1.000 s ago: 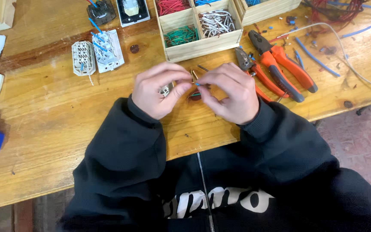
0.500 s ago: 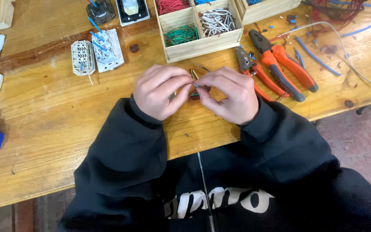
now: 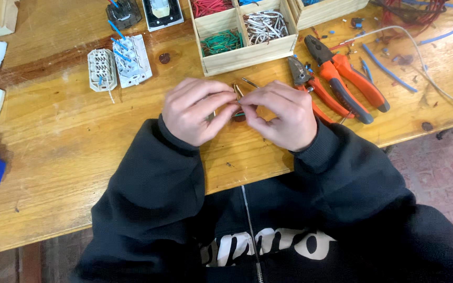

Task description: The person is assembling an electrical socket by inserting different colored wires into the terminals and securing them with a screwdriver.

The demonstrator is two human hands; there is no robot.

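1. Wire piece [image 3: 238, 91], thin and bent, sits pinched between both sets of fingertips, just above the wooden bench [image 3: 53, 157].
2. Left hand [image 3: 197, 112] and right hand [image 3: 279, 115] both closed on it, touching, near the orange pliers [image 3: 342, 84].

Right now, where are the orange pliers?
In the head view, the orange pliers lie on the table, just beyond the right hand, beside the wooden box.

1. The left hand [image 3: 197, 111] hovers over the middle of the bench, near its front edge, knuckles up, fingers curled inward.
2. The right hand [image 3: 281, 114] sits just beside it, fingertips pinched together and meeting the left's.
3. Both forearms, in dark sleeves, angle inward from the front edge.
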